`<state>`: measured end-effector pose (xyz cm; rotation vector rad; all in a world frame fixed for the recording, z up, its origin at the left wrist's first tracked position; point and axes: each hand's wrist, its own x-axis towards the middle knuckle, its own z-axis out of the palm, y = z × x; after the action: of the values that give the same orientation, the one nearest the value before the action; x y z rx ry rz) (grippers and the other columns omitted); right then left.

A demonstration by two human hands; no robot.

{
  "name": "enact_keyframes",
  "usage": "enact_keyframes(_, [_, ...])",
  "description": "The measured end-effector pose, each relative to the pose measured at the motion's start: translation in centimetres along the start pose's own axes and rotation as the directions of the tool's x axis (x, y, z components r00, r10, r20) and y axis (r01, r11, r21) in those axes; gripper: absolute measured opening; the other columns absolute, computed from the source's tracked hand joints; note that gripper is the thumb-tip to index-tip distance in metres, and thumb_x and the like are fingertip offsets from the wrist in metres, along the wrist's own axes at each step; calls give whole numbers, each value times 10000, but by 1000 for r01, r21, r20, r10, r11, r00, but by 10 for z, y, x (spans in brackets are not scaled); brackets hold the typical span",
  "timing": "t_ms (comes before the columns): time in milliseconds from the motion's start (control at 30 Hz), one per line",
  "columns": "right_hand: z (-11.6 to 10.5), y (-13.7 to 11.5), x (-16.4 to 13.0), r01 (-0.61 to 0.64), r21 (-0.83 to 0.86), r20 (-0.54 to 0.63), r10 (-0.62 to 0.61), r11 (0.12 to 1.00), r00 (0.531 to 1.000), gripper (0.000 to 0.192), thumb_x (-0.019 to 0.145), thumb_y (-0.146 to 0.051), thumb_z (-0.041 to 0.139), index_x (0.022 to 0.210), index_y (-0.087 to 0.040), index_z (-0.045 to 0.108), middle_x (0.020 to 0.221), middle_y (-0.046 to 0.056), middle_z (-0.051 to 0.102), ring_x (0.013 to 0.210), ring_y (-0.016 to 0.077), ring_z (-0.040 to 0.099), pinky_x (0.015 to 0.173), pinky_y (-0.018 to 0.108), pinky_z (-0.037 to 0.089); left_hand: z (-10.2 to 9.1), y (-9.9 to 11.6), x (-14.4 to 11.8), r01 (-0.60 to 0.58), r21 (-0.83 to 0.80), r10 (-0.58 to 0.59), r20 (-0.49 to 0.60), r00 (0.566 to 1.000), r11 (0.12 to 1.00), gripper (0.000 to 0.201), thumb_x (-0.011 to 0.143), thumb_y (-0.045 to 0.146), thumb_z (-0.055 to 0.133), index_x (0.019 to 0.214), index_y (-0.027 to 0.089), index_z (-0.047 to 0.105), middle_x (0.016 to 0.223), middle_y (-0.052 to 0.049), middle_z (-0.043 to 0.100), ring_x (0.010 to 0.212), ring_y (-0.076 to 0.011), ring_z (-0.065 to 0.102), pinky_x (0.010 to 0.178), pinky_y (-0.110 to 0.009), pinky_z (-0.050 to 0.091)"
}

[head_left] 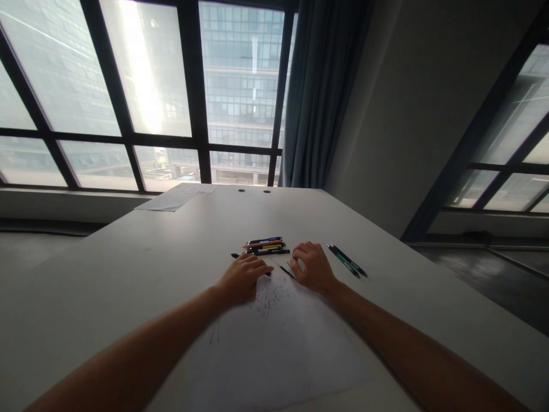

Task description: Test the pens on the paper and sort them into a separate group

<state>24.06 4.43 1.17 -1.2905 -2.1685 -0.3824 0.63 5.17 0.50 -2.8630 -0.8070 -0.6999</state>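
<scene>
**Both hands at far end of scribbled sheet, pens just beyond**

Table [128, 269] is wide & pale. Lots of bare surface to the left of the hands; right side narrower, its edge slants down toward bottom right w/ dark floor past it. Far edge runs below the window [141, 91]; curtain [321, 91] hangs at far right corner.

Left hand [242, 278] lies palm down on the far part of the white sheet [274, 349], fingers loosely curled, over a dark pen [235, 255] whose end pokes out on the far side. Can't tell if it's gripped or just pinned under the fingers.

Right hand [313, 266] loosely curled near the sheet's far right corner, fingertips by a thin dark pen or pencil [286, 271] lying slantwise between the two hands. Grip not clear from here.

Sheet sits near table edge, between both forearms, w/ faint scribbles near the hands.

In the way, ahead: bundle of coloured pens [266, 246] lying side by side just beyond the fingers. To the right, near the right hand: two dark pens [347, 260], parallel, slanted. Far left corner: loose papers [175, 197], well apart. Two small round holes [254, 190] near far edge.
</scene>
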Motion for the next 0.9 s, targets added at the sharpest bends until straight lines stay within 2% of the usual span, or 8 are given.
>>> enact_keyframes(133, [2, 3, 0, -29, 16, -35, 30, 999, 999, 147, 818, -174, 503, 689, -176, 572, 814, 53, 633, 823, 192, 534, 774, 344, 329, 0, 1, -1, 56, -17, -56, -6, 998, 998, 480, 696, 69, 495, 1127, 205, 656, 1017, -49, 715, 955, -229, 636, 917, -411, 474])
enact_keyframes(300, [6, 13, -1, -103, 59, -96, 108, 993, 990, 152, 828, -193, 479, 694, -183, 549, 784, 42, 630, 807, 186, 540, 761, 333, 322, 0, -3, -3, 169, -50, -176, -208, 962, 984, 429, 686, 39, 435, 1021, 185, 658, 994, -54, 712, 1001, -233, 625, 883, -413, 465])
enact_keyframes(400, [8, 15, -1, -121, 83, -106, 129, 989, 986, 158, 835, -205, 474, 697, -184, 547, 770, 43, 628, 800, 189, 538, 756, 333, 319, 1, -5, -3, 186, -79, -200, -258, 945, 979, 404, 681, 33, 419, 976, 185, 649, 963, -47, 708, 1018, -233, 616, 844, -403, 465])
enact_keyframes(533, [4, 8, -1, -65, 65, -41, 68, 996, 997, 162, 839, -211, 510, 694, -174, 573, 807, 51, 627, 827, 192, 538, 769, 337, 326, 3, -4, -3, 175, -53, -182, -212, 960, 983, 386, 685, 51, 451, 980, 185, 658, 979, -54, 698, 1001, -241, 607, 867, -420, 454])
enact_keyframes(700, [-1, -5, -1, 38, 31, 163, -43, 999, 986, 121, 800, -283, 651, 739, -178, 654, 893, 60, 629, 902, 213, 533, 812, 353, 338, 6, -2, -2, 164, -18, -165, -95, 982, 986, 326, 738, 108, 506, 995, 193, 688, 996, -62, 684, 978, -246, 591, 894, -437, 438])
enact_keyframes(900, [-1, -9, 0, 28, -9, 239, -25, 1000, 971, 51, 766, -215, 672, 734, -175, 671, 877, 59, 630, 893, 212, 536, 811, 361, 342, 6, -2, -2, 169, -24, -170, -41, 985, 985, 250, 829, 169, 526, 1026, 210, 675, 1016, -62, 660, 1010, -247, 565, 925, -449, 415])
